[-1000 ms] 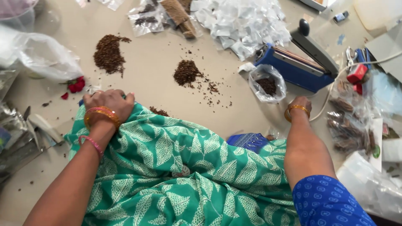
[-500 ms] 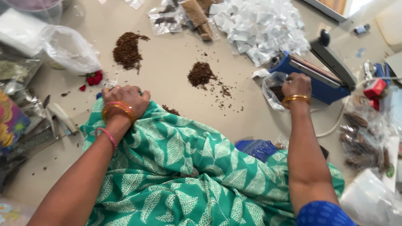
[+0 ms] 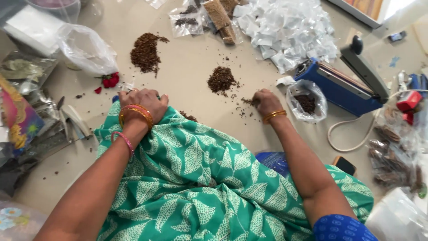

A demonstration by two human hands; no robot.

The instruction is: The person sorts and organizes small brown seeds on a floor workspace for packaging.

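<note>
Seeds, a loose brown scatter on the beige surface, lie under the right hand, which is curled with its fingertips down among them; whether it has pinched any up I cannot tell. Nearest of all, green leaf-print cloth covers the person's lap, with a blue packet showing at its right edge and a small dark block just right of that. The left hand rests closed at the cloth's far-left edge, gold bangles on its wrist; what it holds, if anything, is hidden. Left of it lie foil packs. Just right of the right hand stands an open clear bag with dark seed inside. Beyond that bag sits a blue heat sealer, its black arm raised, a white cord looping near it. Further right lie a red tool and bags of dark pods. Just beyond the scatter is a small seed pile. Farther left is a larger pile, with red petals and a crumpled clear bag left of it. At the far edge lie filled packets, a brown block and a heap of white sachets.
</note>
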